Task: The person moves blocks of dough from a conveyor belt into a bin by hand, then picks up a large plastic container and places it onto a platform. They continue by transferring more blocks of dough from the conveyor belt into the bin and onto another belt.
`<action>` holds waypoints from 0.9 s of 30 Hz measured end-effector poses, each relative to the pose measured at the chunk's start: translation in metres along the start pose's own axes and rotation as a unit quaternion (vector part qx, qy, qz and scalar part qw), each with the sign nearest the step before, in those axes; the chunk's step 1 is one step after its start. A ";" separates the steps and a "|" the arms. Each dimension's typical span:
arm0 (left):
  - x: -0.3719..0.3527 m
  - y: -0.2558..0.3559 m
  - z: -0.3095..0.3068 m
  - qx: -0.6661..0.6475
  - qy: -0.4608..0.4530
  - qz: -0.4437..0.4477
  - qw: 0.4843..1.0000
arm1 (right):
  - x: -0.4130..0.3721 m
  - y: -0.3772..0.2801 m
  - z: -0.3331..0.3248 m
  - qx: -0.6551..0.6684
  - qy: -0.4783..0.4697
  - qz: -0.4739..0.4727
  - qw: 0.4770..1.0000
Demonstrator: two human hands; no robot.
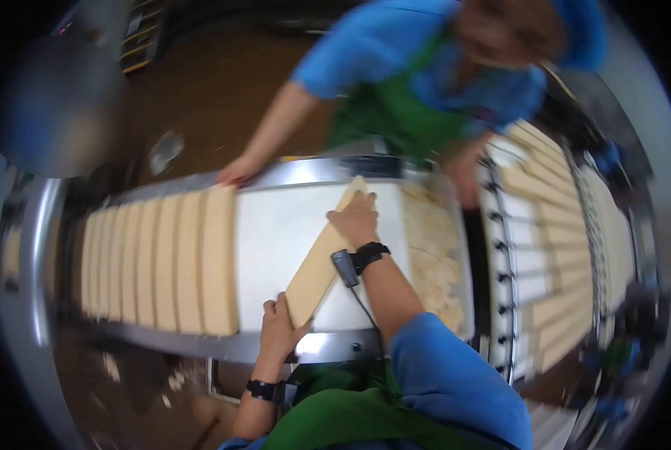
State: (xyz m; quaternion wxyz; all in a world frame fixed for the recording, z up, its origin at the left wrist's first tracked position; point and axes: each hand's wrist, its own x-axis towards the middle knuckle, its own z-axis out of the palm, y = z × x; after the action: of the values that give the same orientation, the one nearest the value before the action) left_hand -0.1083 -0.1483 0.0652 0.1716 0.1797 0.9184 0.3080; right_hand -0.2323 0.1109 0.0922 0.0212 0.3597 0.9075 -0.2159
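A long pale dough strip (319, 261) lies slanted across the white belt (275, 232). My left hand (281, 328) grips its near end at the belt's front edge. My right hand (356, 217) presses on its far end, near the belt's back edge. Both wrists wear black bands, and a small black device with a cable hangs from the right one. To the left, several dough strips (163, 259) lie side by side in a row across the belt.
A person in a blue shirt and green apron (395, 97) leans over the far side, one hand (236, 171) on the belt's edge. Crumbly dough scraps (434, 255) lie right of my strip. A conveyor with more strips (545, 225) runs at the right.
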 end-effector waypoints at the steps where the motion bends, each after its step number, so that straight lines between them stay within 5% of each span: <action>1: 0.001 0.018 0.005 -0.042 -0.041 0.009 0.998 | -0.001 0.027 -0.014 0.007 0.031 0.017 0.999; 3: 0.004 0.047 0.025 -0.076 -0.110 0.047 0.990 | -0.005 0.077 -0.030 0.036 0.102 0.040 0.993; 7: 0.009 0.112 0.059 -0.023 -0.045 0.062 0.997 | -0.013 0.182 -0.053 0.151 0.213 0.097 0.961; 9: 0.012 0.141 0.080 -0.036 0.023 0.151 0.988 | -0.035 0.238 -0.092 0.178 0.233 0.137 0.946; 12: 0.004 0.212 0.099 -0.082 -0.010 0.200 0.976 | -0.078 0.321 -0.155 0.200 0.363 0.144 0.898; 16: -0.002 0.293 0.134 -0.107 -0.020 0.335 0.936 | -0.107 0.413 -0.241 0.159 0.330 0.304 0.879; 18: -0.004 0.335 0.141 -0.124 -0.031 0.433 0.892 | -0.105 0.460 -0.268 0.078 0.232 0.354 0.903; 19: 0.001 0.354 0.144 -0.122 -0.033 0.432 0.893 | -0.099 0.488 -0.278 0.002 0.171 0.356 0.919; 22: 0.015 0.393 0.152 -0.187 -0.228 0.365 0.883 | -0.078 0.556 -0.284 -0.031 0.096 0.333 0.937; 27: 0.024 0.410 0.185 -0.172 -0.225 0.410 0.867 | -0.056 0.593 -0.302 -0.043 0.114 0.349 0.929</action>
State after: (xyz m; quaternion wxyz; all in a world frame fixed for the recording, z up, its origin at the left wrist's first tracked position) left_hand 0.0412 0.2607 0.1783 0.2599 0.5720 0.6312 0.4547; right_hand 0.2372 0.5816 0.1531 0.0067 0.6743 0.7298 -0.1127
